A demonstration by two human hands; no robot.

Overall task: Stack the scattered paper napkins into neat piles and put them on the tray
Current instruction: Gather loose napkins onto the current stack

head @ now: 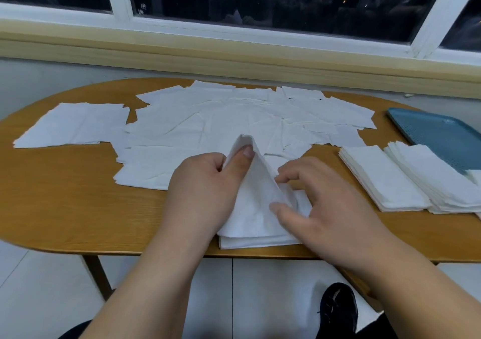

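Several white paper napkins (208,120) lie scattered and overlapping across the middle of the wooden table (65,208). At the near edge, a small pile of napkins (250,241) sits under my hands. My left hand (205,190) pinches the top napkin (256,195) of that pile and lifts its far end into a peak. My right hand (322,203) holds the same napkin's right edge between thumb and fingers. Two neat stacks (382,177) (437,180) stand at the right, the farther one overlapping the blue tray (442,135).
A separate flat group of napkins (75,125) lies at the table's left. A window sill (234,60) runs behind the table. My dark shoe (338,310) shows on the tiled floor below the table's near edge.
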